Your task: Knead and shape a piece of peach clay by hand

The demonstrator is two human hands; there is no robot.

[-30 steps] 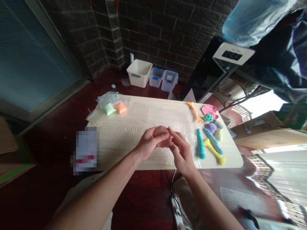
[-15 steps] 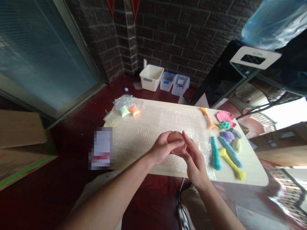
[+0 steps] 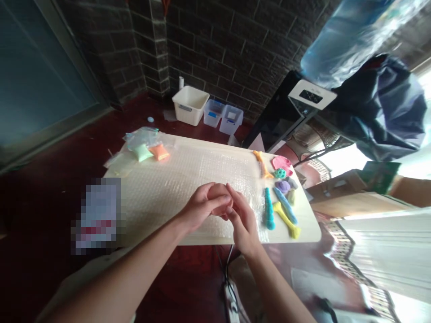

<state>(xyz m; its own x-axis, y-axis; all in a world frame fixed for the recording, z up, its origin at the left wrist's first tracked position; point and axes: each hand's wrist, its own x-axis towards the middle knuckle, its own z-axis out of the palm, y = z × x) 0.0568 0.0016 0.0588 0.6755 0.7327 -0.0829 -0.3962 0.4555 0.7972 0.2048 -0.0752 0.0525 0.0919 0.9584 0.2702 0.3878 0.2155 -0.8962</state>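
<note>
A rounded reddish-brown lump of modelling clay (image 3: 218, 192) is between my hands, above the bubble wrap (image 3: 178, 184) on the pale table. My left hand (image 3: 201, 205) wraps it from the left, its thumb across the front. My right hand (image 3: 243, 220) closes on its right side with fingers and thumb; part of the lump is hidden. To the right lie shaped clay pieces: a teal ridged stick (image 3: 269, 208), a yellow bone-like piece (image 3: 287, 220), a blue strip (image 3: 285, 205), a purple lump (image 3: 282, 186), a green ball with hollows (image 3: 279, 173), a pink flat piece (image 3: 282, 163) and an orange piece (image 3: 262, 164).
Green (image 3: 142, 153) and orange (image 3: 159, 152) packets lie by clear bags at the table's far left. A cream basket (image 3: 190, 107) and two clear bins (image 3: 231, 120) stand on the floor beyond. A water dispenser (image 3: 286, 105) is at right; a power strip (image 3: 231, 301) lies below.
The view has swung to the right, so the table and hands appear further left. Both hands stay closed around the brown clay, with slight shifts of the fingers.
</note>
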